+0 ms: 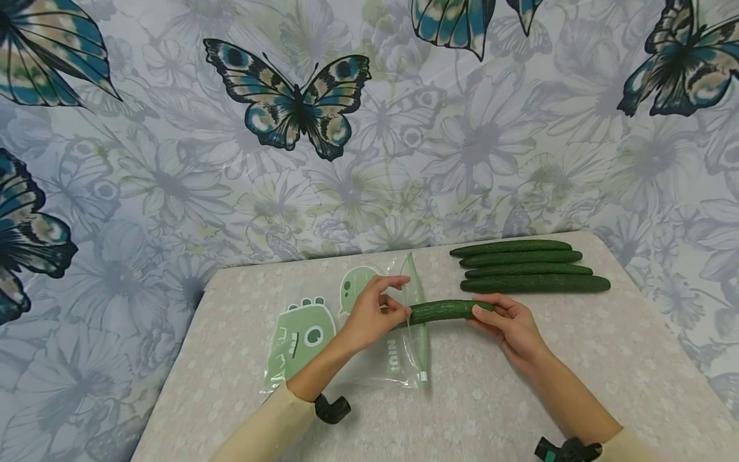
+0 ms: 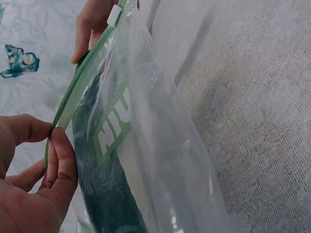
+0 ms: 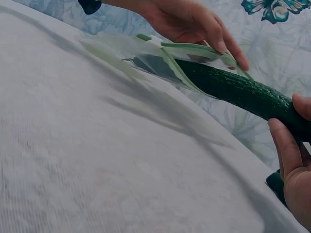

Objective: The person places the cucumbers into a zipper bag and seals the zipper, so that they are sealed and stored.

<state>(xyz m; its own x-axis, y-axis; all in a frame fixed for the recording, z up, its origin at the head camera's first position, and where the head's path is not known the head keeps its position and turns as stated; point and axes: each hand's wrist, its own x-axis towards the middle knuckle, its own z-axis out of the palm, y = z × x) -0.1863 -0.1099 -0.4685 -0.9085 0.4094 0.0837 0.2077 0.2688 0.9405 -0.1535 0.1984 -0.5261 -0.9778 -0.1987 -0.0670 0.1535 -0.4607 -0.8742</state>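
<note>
My right hand grips one end of a dark green cucumber. The cucumber's other end lies inside a clear zip bag printed with green cartoon faces. At the mouth of the bag, my left hand pinches the green zip edge between thumb and finger, as the left wrist view shows. Through the plastic in that view the dark cucumber runs down into the bag. A white slider sits at one end of the zip strip. In the right wrist view the bag's opening gapes around the cucumber.
Several more cucumbers lie side by side at the back right of the table. A pale patterned cloth covers the table. Behind it hangs a floral backdrop with large butterflies.
</note>
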